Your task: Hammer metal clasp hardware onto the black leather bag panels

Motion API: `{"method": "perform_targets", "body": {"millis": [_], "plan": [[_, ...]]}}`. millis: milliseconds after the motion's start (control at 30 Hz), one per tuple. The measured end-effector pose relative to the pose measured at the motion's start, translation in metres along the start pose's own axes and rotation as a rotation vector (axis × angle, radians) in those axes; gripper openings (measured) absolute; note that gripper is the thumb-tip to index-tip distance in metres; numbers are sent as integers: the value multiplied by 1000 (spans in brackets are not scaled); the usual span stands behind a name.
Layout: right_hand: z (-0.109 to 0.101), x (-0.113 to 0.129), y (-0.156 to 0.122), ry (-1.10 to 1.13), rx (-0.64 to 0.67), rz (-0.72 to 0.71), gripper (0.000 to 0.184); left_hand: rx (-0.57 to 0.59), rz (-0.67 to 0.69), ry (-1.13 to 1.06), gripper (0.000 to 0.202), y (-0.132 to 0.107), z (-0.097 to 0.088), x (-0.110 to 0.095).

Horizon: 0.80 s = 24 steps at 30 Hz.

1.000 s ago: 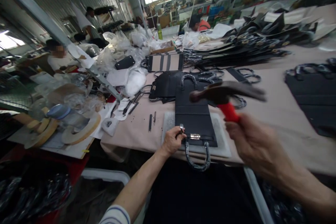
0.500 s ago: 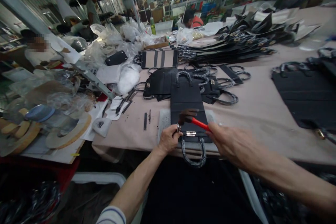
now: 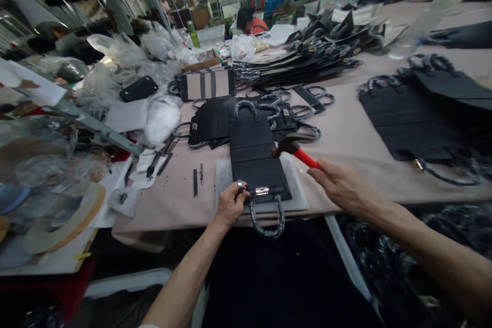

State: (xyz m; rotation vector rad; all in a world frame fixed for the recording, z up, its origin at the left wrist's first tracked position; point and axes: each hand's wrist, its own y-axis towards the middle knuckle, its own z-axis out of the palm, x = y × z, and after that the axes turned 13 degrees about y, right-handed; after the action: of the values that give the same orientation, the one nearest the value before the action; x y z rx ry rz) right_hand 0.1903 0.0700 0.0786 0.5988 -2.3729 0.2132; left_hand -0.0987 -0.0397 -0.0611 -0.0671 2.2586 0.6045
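Observation:
A flat black bag panel (image 3: 255, 161) with wrapped handles lies on a pale pad (image 3: 298, 192) at the table's near edge, a silver clasp (image 3: 262, 190) near its lower end. My left hand (image 3: 229, 204) is closed on a small metal punch (image 3: 240, 184) standing upright at the panel's lower left corner. My right hand (image 3: 340, 184) grips the red handle of a hammer (image 3: 294, 147), whose head hovers over the panel's right side, above and to the right of the punch.
More black bags (image 3: 415, 113) lie to the right, with stacked bag panels (image 3: 307, 59) at the back. Small tools (image 3: 197, 180) and plastic bags (image 3: 161, 118) lie to the left, tape rolls (image 3: 57, 225) at the far left. People work in the background.
The hammer came down onto the punch half a second ago and has since lifted up and to the right. My left hand stayed on the punch. The view shifted right.

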Motion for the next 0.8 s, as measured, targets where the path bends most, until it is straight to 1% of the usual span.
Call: {"method": "perform_targets", "body": {"millis": [100, 133, 200, 267, 333, 400, 500, 533, 567, 600, 667, 733, 800], "plan": [[8, -58, 4, 90, 45, 295, 33, 33, 3, -13, 10, 1, -2, 1], [12, -76, 5, 69, 47, 354, 33, 47, 9, -16, 11, 1, -4, 1], [20, -102, 4, -25, 19, 399, 34, 71, 29, -9, 14, 2, -8, -1], [27, -112, 3, -118, -41, 367, 34, 93, 43, 10, 19, 4, -12, -3], [37, -108, 3, -152, -101, 298, 37, 109, 52, 24, 19, 6, -16, -5], [51, -94, 5, -139, -135, 152, 45, 112, 59, 29, 16, 9, -18, -7], [84, -66, 7, -53, -100, -162, 52, 104, 60, 39, 13, 12, -20, -10], [95, -58, 8, -39, -72, -250, 52, 100, 56, 41, 12, 12, -20, -10], [106, -51, 7, -44, -45, -309, 51, 97, 51, 41, 12, 11, -20, -11], [116, -46, 7, -65, -23, -333, 50, 93, 45, 39, 12, 11, -19, -11], [130, -41, 6, -116, -7, -337, 49, 80, 31, 36, 11, 9, -19, -12], [135, -42, 6, -136, -4, -327, 50, 68, 22, 41, 11, 7, -18, -13], [137, -45, 7, -136, 3, -329, 51, 66, 29, 52, 11, 7, -18, -13]]}}
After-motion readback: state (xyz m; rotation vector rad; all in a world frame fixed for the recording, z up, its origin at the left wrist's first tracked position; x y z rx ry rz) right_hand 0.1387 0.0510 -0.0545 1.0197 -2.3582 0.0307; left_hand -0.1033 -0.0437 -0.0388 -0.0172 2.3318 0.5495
